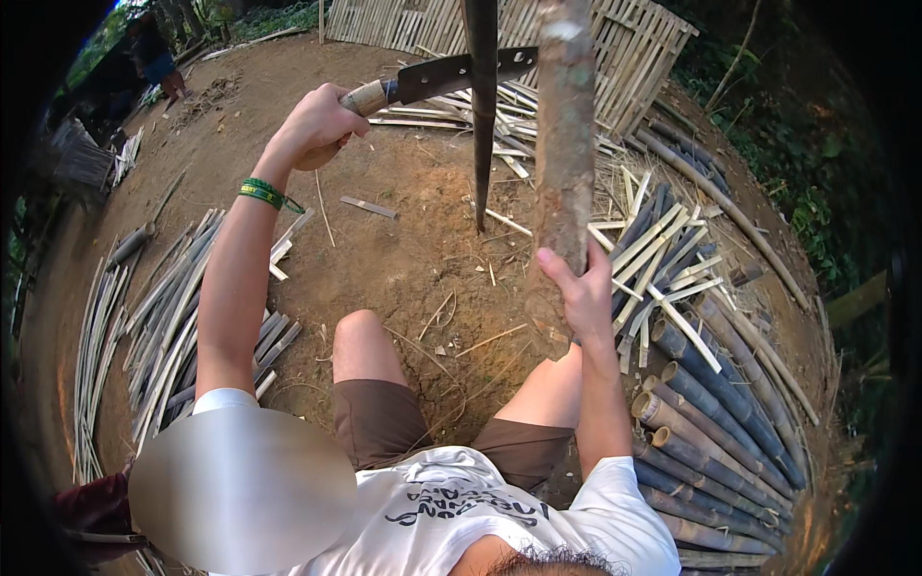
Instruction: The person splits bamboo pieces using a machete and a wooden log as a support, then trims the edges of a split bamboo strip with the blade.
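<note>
My left hand [322, 125] is wrapped round the pale wooden handle of a machete [432, 81], raised ahead of me. Its dark, broad blade reaches right, crossing a dark bamboo pole [483, 134] that stands upright on the soil. Blade shows on both sides of the pole; whether it is lodged in the bamboo or passes behind, I cannot tell. My right hand [581, 293] grips a thick, rough wooden club [565, 163] near its lower end, above my right knee. The club points away from me, just right of the pole, and the blade's tip reaches its edge.
Bamboo strips [173, 307] lie heaped at left, with more split strips [663, 259] at right. Several cut bamboo poles [711, 432] are stacked beside my right side. A slatted bamboo panel [634, 58] lies at the back. A person [158, 58] stands far left; a maroon sleeve [96, 504] shows lower left.
</note>
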Action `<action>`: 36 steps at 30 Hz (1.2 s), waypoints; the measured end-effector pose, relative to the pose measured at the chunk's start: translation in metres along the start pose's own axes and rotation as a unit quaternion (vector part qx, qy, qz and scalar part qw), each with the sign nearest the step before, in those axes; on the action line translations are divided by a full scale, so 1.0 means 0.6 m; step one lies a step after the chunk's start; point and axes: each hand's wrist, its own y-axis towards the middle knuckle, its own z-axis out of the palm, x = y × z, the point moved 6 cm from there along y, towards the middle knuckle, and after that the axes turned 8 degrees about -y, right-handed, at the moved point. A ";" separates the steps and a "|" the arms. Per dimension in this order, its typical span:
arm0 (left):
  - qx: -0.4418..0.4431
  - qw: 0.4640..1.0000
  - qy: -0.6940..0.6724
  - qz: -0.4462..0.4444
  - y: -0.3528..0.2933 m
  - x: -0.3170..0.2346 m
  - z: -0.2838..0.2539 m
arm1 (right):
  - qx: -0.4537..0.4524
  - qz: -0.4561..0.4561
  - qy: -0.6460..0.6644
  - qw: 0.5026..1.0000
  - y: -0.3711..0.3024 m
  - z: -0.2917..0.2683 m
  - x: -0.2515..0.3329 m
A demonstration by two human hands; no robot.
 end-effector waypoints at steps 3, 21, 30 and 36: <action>-0.013 1.000 -0.003 0.023 0.012 -0.025 0.000 | -0.078 -0.107 0.021 0.991 0.015 -0.045 0.093; -0.049 0.988 0.112 0.089 0.027 -0.099 0.114 | 0.009 0.118 -0.113 0.987 0.027 -0.120 -0.068; -0.026 0.992 0.091 0.078 0.036 -0.121 0.144 | -0.192 -0.291 -0.077 0.934 0.053 -0.239 0.280; -0.013 0.995 0.078 0.053 0.047 -0.103 0.150 | -0.317 -0.408 -0.089 0.851 0.048 -0.258 0.302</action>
